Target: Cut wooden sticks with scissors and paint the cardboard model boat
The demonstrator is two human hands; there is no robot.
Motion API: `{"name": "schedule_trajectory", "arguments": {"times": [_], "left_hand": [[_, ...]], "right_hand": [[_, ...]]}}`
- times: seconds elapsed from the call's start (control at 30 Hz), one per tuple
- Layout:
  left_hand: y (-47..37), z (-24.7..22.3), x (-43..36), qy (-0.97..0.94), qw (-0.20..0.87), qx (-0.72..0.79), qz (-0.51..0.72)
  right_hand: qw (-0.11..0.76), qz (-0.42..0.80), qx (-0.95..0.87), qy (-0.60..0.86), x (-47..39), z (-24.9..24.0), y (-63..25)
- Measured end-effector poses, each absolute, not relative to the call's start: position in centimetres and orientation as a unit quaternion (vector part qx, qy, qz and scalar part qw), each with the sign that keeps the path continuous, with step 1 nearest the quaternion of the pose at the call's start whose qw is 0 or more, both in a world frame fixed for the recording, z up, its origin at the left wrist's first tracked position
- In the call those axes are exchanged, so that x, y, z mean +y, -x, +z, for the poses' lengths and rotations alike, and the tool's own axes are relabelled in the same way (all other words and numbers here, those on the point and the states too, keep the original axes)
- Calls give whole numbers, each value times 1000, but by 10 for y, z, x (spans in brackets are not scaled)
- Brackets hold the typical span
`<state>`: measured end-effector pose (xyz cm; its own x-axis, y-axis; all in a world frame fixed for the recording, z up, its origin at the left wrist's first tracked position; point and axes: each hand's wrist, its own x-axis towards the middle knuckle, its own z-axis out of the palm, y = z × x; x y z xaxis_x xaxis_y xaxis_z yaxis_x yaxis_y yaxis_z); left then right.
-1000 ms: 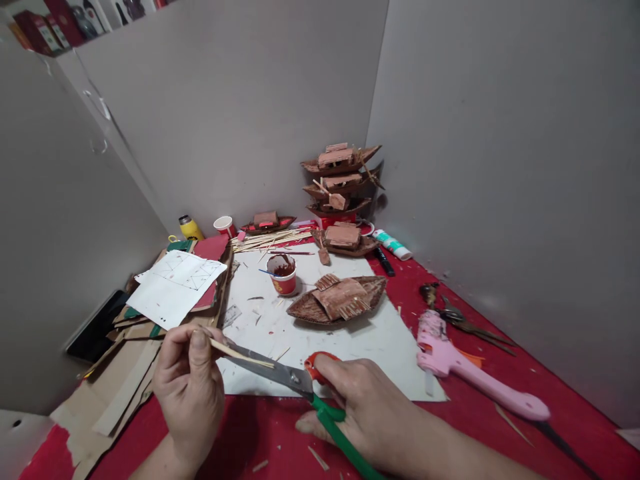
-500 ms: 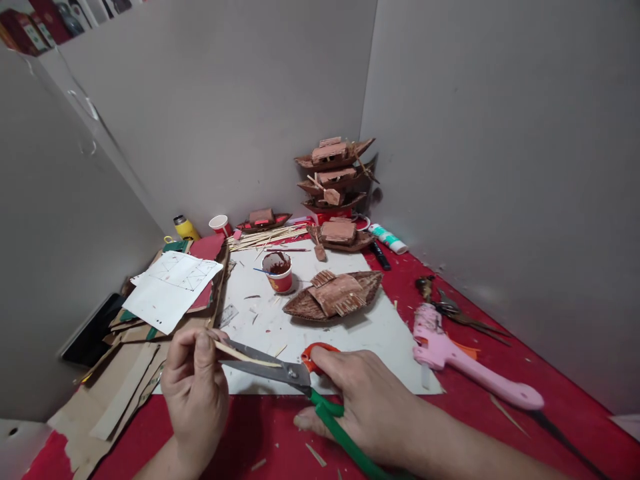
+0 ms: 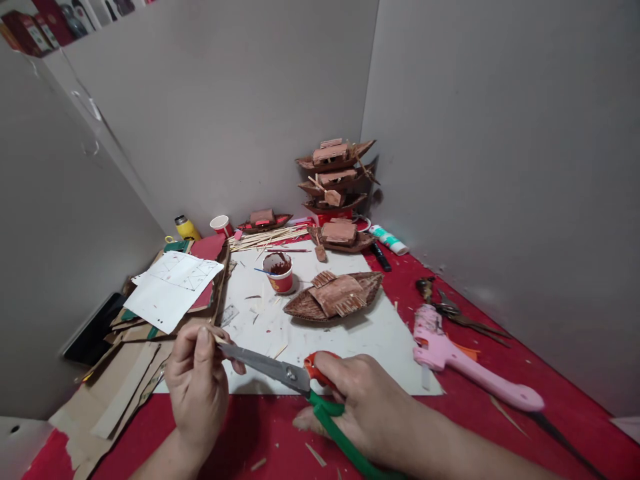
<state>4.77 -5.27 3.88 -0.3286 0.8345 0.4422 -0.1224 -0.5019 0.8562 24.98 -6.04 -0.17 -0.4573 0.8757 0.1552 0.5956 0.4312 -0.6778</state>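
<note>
My left hand (image 3: 197, 387) pinches a thin pale wood strip (image 3: 218, 339), of which only a short end shows at the fingertips. In my right hand (image 3: 363, 407) is a pair of scissors (image 3: 270, 365) with one orange and one green handle. The blades are closed and point left, their tips at the strip by my left fingers. Beyond the scissors, a brown model boat (image 3: 334, 297) with a ribbed roof rests on white paper (image 3: 250, 313). A paper cup (image 3: 278, 273) of brown paint with a blue stick in it stands to its left.
A pink glue gun (image 3: 470, 367) and pliers (image 3: 450, 308) lie on the right. Stacked model boats (image 3: 334, 177) stand in the back corner, near a bundle of wood strips (image 3: 270, 237). Cardboard (image 3: 120, 393) and a drawn sheet (image 3: 173, 290) are on the left.
The scissor blades have closed. The strip that lay between them, reaching to the pivot, no longer shows along the blades; only its short end remains at my left fingers.
</note>
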Motion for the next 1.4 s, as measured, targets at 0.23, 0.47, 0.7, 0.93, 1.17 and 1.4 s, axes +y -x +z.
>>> {"name": "schedule_trajectory", "arguments": {"times": [0.23,0.47,0.7,0.93,1.17,1.4], "left_hand": [[-47,43,-52,-458,345,377,728],[-50,44,-52,-485,294,409,715],[-45,34,-52,-532,234,426,694],[-40,32,-54,-541,159,469,680],[-44,40,-53,-500,246,452,696],[-44,49,-46,-459,422,437,648]], "right_hand": [[229,227,-817,478,-55,8,-256],[229,155,-840,466,-55,2,-256],[226,148,-844,464,-54,5,-258],[220,119,-846,472,-55,6,-258],[233,194,-824,478,-56,6,-257],[337,399,-727,446,-51,9,-257]]}}
